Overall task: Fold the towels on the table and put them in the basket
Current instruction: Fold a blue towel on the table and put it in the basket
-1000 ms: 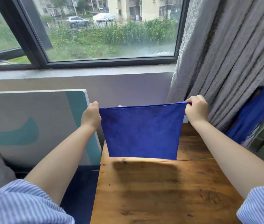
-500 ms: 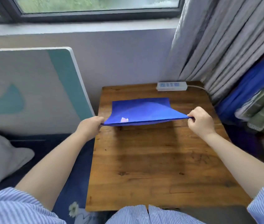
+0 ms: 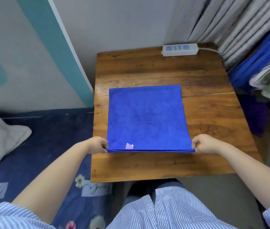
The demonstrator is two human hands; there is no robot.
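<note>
**Blue towel laid flat, near corners pinched**

I see the blue towel (image 3: pixel 146 118) spread on the wooden surface (image 3: pixel 213 116) in the centre of the frame, its far edge toward the power strip (image 3: pixel 180 49) at the upper right and its near edge toward the bottom. My left hand (image 3: pixel 98 145) pinches the near left corner and my right hand (image 3: pixel 203 145) pinches the near right corner, thumb and fingers closed on the cloth. The near edge shows two layers, so I judge the towel is already doubled once; holding both corners taut keeps the layers lined up and the edge straight as it settles. A small white label (image 3: pixel 129 146) sits near the lower left corner.

The towel reads close to square, slightly longer from near to far, its sides roughly parallel to the surface's edges. I cannot pick out a basket for certain; folded cloth is stacked at the right edge of the frame.
</note>
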